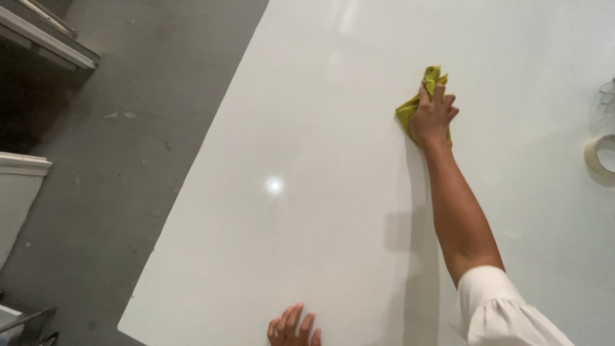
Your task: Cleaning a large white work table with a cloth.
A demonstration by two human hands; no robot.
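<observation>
My right hand is stretched out far over a glossy white table and is closed on a crumpled yellow-green cloth, pressing it against the tabletop. The cloth sticks out above and to the left of the fingers. My right arm wears a white sleeve pushed up to the elbow. My left hand rests flat on the table near its front edge, fingers spread, holding nothing.
A roll of pale tape lies on the table at the right edge of view. The table's left edge runs diagonally over a grey concrete floor. White shelving or furniture edges stand at the far left.
</observation>
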